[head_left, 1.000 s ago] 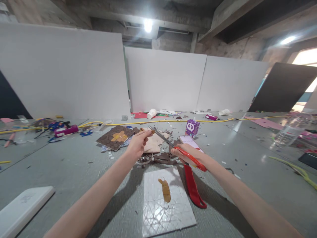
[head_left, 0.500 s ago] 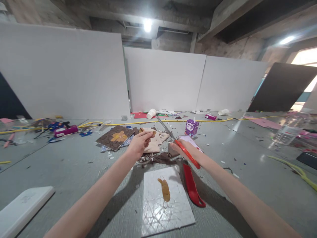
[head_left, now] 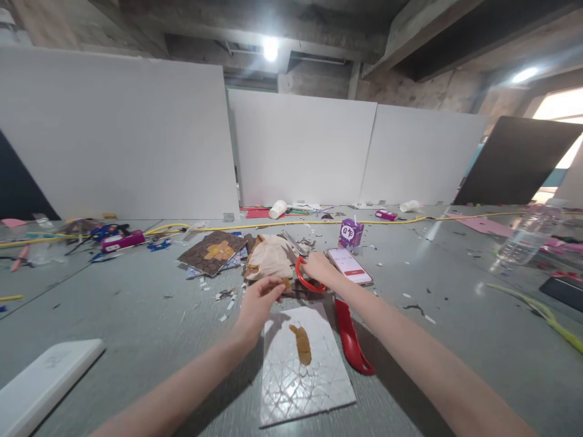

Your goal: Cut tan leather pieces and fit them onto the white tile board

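My left hand [head_left: 259, 297] pinches small tan leather scrap [head_left: 286, 282] above white patterned tile [head_left: 305, 376] on grey surface [head_left: 113, 315]. Scrap judged light, floppy; hold by edge. My right hand [head_left: 316, 267] grips red-handled scissors [head_left: 304, 276], blades resting beside beige leather pile [head_left: 269, 258].

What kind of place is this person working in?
Probably a makeshift craft workspace in an unfinished building: white partition boards stand under bare concrete beams, and cut scraps, red scissors and a white tile lie on the grey surface.
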A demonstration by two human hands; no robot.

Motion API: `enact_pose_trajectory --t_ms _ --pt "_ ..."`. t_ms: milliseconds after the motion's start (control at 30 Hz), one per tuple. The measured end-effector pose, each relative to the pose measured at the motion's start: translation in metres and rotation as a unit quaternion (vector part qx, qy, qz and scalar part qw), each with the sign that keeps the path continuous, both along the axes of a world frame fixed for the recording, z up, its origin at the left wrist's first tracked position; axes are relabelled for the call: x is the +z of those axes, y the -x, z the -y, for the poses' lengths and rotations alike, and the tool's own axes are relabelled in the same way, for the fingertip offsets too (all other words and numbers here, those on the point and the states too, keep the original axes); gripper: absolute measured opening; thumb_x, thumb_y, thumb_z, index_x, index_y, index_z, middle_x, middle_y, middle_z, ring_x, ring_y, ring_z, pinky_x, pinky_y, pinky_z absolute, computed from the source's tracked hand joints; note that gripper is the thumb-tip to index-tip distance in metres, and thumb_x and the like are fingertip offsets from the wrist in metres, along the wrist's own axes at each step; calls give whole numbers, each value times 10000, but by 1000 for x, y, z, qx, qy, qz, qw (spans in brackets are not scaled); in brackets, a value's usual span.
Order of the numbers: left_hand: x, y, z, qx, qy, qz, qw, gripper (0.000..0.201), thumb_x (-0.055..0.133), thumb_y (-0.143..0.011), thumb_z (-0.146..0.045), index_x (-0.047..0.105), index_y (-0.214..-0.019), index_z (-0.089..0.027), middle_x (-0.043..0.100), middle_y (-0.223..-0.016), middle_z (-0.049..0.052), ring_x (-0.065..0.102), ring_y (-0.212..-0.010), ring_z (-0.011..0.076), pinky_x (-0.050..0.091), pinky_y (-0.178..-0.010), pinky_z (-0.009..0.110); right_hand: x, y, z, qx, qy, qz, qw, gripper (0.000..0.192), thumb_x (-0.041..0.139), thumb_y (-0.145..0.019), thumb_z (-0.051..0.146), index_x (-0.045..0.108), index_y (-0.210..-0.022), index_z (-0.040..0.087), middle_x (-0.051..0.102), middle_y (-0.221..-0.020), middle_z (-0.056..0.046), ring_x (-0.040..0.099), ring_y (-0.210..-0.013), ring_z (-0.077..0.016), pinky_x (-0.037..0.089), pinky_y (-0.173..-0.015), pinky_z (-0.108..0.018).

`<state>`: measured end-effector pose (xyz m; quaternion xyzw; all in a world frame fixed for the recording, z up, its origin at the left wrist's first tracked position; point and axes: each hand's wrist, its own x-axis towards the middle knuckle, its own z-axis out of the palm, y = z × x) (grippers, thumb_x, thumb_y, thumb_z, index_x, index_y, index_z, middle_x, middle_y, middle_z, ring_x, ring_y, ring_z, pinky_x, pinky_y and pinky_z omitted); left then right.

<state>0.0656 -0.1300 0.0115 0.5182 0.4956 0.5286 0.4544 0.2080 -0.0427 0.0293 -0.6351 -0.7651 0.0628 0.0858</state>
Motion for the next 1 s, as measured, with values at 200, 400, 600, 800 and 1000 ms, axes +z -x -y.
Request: enact_pose_trajectory --t_ms 200,400,600,800,1000 --pt "-25 1 11 46 -67 -78 994 140 547 -638 -284 611 -692 -172 592 -861 47 520 -824 183 394 -655 268 -17 6 -11 -26 -3 21 999 360 415 -735 278 612 -931 48 605 -957 -193 550 -919 -260 398 -735 -282" --pt "-28 2 11 82 -86 -137 983 146 565 -602 -302 622 -609 -167 522 -784 37 493 -772 180 373 -670 287 -19 6 -10 -25 18 29 999 411 488 -680 364 614 -935 66 614 -928 -183 550 -893 -279 412 -683 -293" --pt "-30 0 13 67 -72 -102 990 140 575 -601 -302 609 -572 -169 501 -724 8 487 -722 156 357 -709 282 9 -7 23 65 13 -10 998 392 517 -663 411 627 -880 103 622 -908 -127 550 -845 -232 396 -707 -284" --pt "-28 0 15 33 -62 -107 992 136 587 -619 -294 622 -570 -172 512 -704 10 502 -710 158 370 -688 279 5 -17 65 241 28 -267 932 206 556 -685 319 628 -798 162 616 -784 -15 540 -727 -114 390 -634 -193" --pt "-24 -1 17 9 -59 -140 988 130 588 -631 -283 635 -576 -175 524 -696 16 513 -704 160 383 -693 287 -12 -10 73 171 30 -297 939 115 555 -681 235 634 -695 153 593 -679 -4 503 -626 -97 366 -569 -192"
